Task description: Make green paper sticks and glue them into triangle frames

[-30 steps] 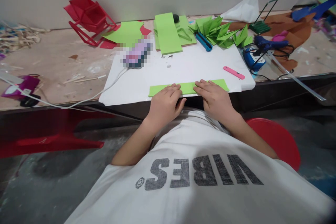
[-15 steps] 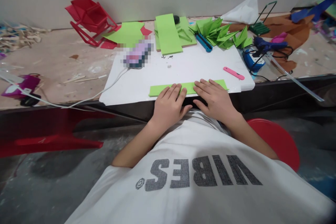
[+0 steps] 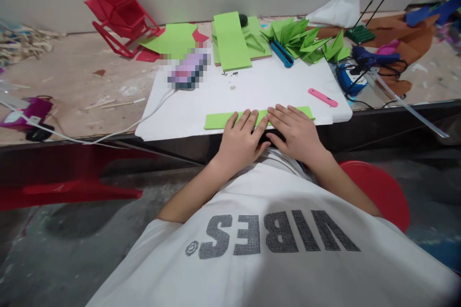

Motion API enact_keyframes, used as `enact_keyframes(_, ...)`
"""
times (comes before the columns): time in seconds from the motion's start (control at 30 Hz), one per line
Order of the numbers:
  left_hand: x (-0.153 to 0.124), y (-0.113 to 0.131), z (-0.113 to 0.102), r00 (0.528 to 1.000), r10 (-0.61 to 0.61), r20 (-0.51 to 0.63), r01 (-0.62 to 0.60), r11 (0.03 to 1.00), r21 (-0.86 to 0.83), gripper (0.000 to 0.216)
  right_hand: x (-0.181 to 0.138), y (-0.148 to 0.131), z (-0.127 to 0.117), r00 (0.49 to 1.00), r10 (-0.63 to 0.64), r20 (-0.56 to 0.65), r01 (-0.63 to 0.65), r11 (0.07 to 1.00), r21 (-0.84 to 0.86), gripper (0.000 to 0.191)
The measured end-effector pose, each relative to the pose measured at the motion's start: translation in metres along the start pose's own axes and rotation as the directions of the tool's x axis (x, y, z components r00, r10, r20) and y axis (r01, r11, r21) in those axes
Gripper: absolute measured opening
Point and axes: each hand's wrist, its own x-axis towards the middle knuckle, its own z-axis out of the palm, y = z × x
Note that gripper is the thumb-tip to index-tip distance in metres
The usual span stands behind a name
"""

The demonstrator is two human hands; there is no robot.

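Note:
A folded strip of green paper lies along the front edge of the white board. My left hand rests flat on the middle of the strip, fingers stretched out and pointing away from me. Beside it, my right hand presses on the strip's right part, also flat with its fingers extended. The two hands nearly touch at the index fingers. Both thumbs hang at the board's front edge. Part of the strip is hidden under the fingers.
Behind stand green paper sheets, a blue cutter and folded green paper pieces. A pink cutter lies to the right, near a glue gun. On the left are a blurred phone, its cable and a red model chair.
My left hand has slid right along the paper strip, closer to my right hand. The right hand stays almost in place, and the view has shifted slightly.

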Motion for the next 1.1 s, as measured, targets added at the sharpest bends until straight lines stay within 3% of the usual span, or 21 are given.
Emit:
enact_keyframes(0.47,0.008,0.018,-0.019,0.985,-0.056,0.163,0.047,0.997,0.058,0.071,-0.009,0.007,-0.002,1.0,0.015,-0.027,-0.016,1.0,-0.024,0.052)
enact_keyframes(0.9,0.01,0.021,-0.023,0.972,-0.085,0.218,0.063,0.993,0.105,0.07,-0.024,0.012,-0.003,0.997,0.023,-0.072,-0.027,0.997,-0.068,0.051)
enact_keyframes(1.1,0.009,0.021,-0.02,0.979,-0.085,0.185,0.066,0.992,0.107,0.069,-0.036,0.017,-0.006,0.995,0.046,-0.092,-0.052,0.997,-0.064,0.052)
